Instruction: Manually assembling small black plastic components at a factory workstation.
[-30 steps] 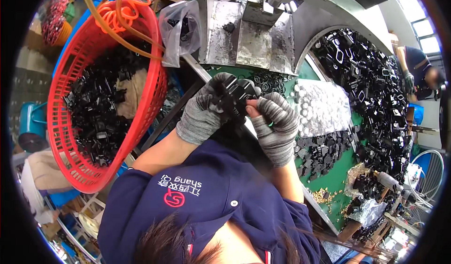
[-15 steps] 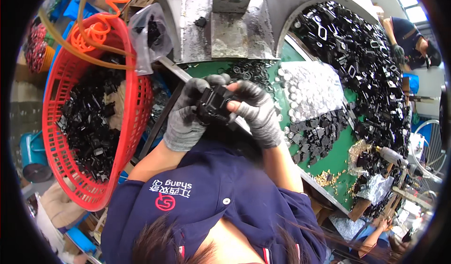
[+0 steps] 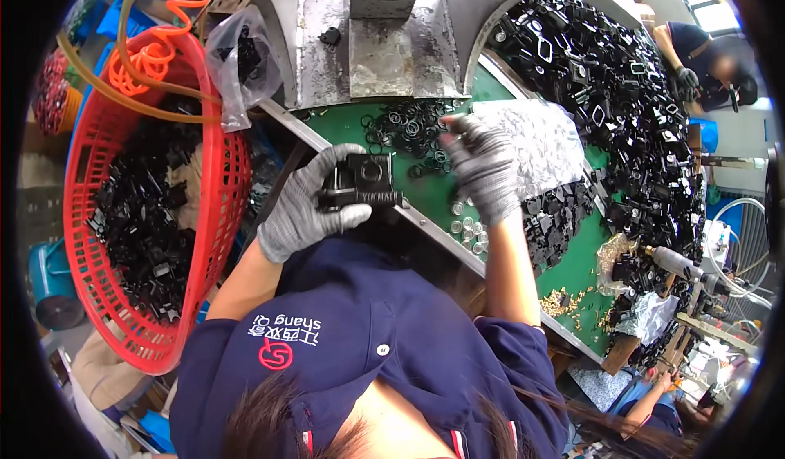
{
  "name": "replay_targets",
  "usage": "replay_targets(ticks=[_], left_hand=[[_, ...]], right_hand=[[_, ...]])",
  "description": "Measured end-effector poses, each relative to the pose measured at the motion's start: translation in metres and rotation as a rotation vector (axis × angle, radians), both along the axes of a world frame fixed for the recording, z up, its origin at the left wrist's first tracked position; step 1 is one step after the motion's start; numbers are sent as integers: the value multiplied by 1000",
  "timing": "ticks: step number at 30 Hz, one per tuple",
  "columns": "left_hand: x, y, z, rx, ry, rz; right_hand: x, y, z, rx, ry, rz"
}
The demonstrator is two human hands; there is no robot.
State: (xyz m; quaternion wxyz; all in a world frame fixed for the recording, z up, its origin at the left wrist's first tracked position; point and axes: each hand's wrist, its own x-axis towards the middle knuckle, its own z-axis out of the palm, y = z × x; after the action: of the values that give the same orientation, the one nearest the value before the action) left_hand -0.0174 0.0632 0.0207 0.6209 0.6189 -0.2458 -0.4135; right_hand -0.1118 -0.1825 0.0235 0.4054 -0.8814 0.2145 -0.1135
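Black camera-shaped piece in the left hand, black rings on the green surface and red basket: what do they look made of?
The black camera-shaped piece looks like moulded plastic, semi-gloss, judging by its crisp edges and highlights; painted metal is possible. The black rings are thin with a slight sheen: rubber or plastic, I can't tell. The red basket seems smooth plastic, from its one-piece lattice wall.

The left fingers [image 3: 340, 155] hold a boxy black part [image 3: 368, 183].
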Motion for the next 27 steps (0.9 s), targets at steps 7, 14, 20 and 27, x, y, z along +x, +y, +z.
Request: replay_targets(ticks=[7, 14, 20, 27], left_hand=[[1, -8, -13, 21, -26, 88], [3, -13, -10, 104, -251, 90], [2, -24, 4, 106, -508, 121], [-2, -20, 12, 55, -683, 218]], right_hand=[[2, -59, -32, -738, 127, 111], [2, -13, -14, -205, -293, -103], [5, 49, 13, -307, -485, 216], [9, 59, 18, -469, -566, 313]])
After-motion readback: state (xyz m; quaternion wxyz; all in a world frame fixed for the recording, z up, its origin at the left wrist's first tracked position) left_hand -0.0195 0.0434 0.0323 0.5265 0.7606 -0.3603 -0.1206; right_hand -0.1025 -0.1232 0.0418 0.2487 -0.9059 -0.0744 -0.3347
